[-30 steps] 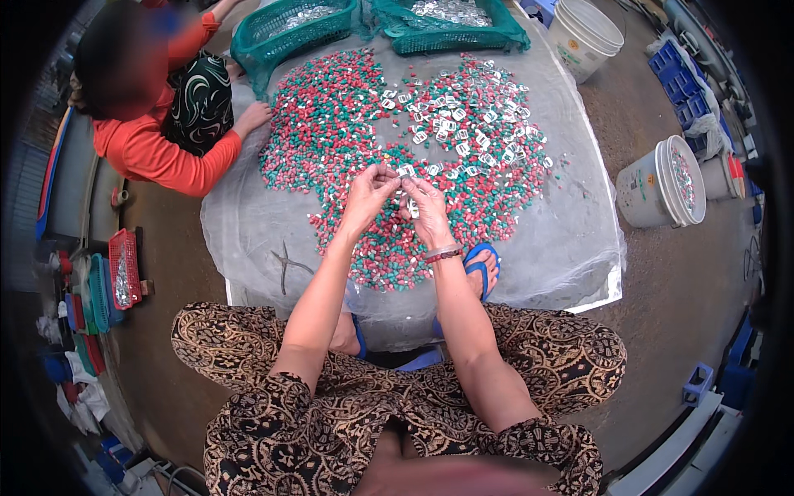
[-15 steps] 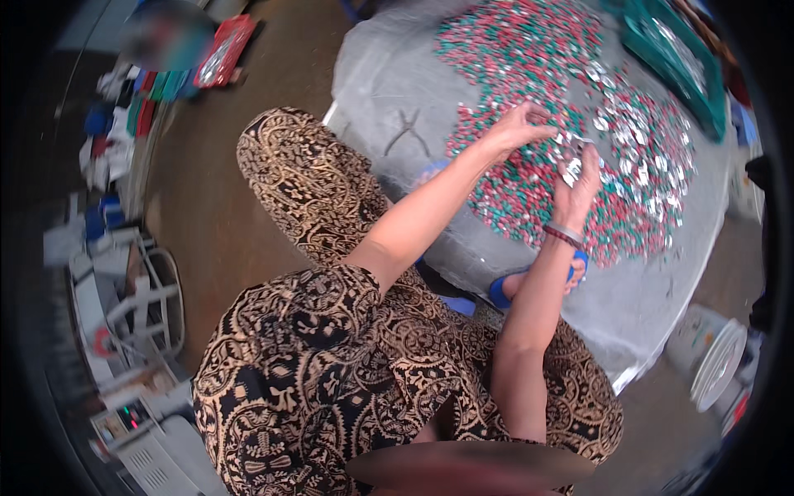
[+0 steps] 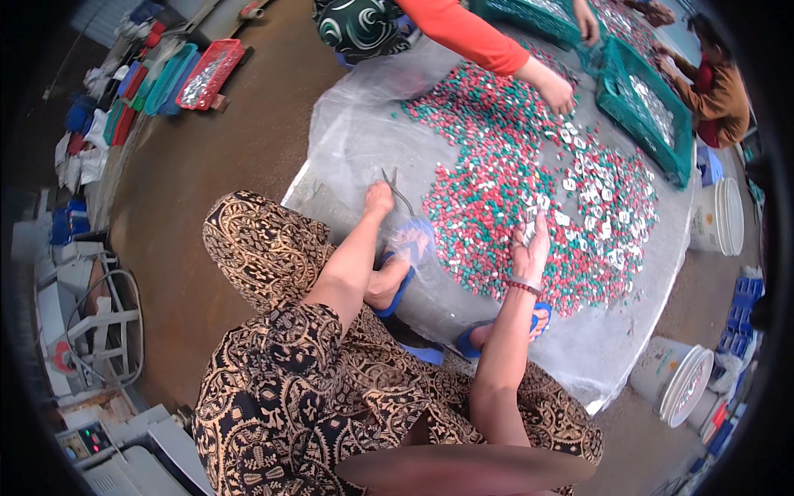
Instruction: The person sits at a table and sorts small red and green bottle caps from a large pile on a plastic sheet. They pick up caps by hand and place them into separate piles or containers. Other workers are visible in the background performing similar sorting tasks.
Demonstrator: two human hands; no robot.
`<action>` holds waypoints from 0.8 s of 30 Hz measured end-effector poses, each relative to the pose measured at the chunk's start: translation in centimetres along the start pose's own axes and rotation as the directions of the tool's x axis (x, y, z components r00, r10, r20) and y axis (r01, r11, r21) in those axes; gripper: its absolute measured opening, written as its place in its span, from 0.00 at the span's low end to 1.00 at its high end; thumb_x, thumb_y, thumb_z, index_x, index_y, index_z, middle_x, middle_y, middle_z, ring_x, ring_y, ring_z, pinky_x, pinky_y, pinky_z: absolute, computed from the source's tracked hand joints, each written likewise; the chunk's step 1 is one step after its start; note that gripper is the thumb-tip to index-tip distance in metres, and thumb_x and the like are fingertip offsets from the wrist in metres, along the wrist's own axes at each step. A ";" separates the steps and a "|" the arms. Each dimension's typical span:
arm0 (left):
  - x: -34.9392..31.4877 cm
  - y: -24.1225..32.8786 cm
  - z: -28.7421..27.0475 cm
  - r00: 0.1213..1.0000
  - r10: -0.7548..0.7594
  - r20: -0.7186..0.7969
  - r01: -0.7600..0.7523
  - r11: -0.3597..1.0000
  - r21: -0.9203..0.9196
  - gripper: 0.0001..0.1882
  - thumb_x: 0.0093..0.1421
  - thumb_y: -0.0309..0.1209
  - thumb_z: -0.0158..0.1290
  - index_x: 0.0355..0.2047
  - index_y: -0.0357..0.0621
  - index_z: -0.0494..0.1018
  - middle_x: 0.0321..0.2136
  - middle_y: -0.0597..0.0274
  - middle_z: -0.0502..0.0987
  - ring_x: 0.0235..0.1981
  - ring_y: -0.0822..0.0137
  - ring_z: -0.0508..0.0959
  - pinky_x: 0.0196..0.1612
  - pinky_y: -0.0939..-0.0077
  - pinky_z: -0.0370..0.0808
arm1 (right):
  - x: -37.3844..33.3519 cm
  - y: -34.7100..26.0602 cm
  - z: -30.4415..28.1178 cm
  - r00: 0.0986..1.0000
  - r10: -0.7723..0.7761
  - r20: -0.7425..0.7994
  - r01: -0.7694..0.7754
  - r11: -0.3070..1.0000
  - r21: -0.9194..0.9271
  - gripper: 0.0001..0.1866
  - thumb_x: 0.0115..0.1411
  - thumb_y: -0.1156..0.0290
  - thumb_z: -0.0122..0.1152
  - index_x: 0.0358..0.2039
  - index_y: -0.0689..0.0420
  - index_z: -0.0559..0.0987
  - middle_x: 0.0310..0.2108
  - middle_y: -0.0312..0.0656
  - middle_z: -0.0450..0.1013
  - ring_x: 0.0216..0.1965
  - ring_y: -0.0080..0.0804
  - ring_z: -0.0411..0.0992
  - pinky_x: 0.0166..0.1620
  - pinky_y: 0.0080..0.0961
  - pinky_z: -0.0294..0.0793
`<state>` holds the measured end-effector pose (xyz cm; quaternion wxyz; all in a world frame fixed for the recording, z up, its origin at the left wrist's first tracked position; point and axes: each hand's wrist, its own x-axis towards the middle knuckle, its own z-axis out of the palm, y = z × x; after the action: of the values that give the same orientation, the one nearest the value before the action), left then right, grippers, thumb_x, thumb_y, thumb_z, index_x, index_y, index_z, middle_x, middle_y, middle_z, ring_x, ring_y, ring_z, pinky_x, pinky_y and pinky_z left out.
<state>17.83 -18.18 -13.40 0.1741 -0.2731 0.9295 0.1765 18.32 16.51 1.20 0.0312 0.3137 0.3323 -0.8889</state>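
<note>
At the left edge of the pile, my left hand (image 3: 379,200) has its fingers closed on dark pliers (image 3: 402,198) lying on the plastic sheet (image 3: 364,124). My right hand (image 3: 531,255) is over the pile's middle, its fingers curled around several small white and silvery pieces (image 3: 532,217). Below it spread many small red, green and white pieces (image 3: 480,207). Larger white, ring-like pieces (image 3: 591,186) lie in a looser patch to the right of that hand.
A co-worker's hand (image 3: 556,93) with an orange sleeve (image 3: 471,33) reaches into the far pile. Green baskets (image 3: 608,103) stand at the far right. Another person (image 3: 713,95) sits beyond. White buckets (image 3: 674,376) stand right of the sheet. My feet in blue sandals (image 3: 389,285) rest at its near edge.
My left hand has left the right hand and moved left and nearer, onto the pliers. My right hand stays over the pile with its pieces. The view has shifted, bringing the co-workers in.
</note>
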 end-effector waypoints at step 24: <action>-24.2 26.1 -10.7 0.375 0.922 -0.094 -0.802 0.272 -0.532 0.19 0.59 0.36 0.51 0.47 0.38 0.70 0.30 0.45 0.76 0.30 0.55 0.78 0.34 0.64 0.72 | -5.3 -9.6 -3.8 0.904 -0.426 0.014 0.426 0.900 -0.091 0.08 0.57 0.70 0.57 0.33 0.62 0.76 0.22 0.37 0.73 0.13 0.19 0.66 0.11 0.13 0.57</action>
<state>19.67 8.65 12.26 0.0803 0.2689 0.8168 0.5040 22.11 25.51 7.54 -0.1506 0.2346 0.4332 -0.8571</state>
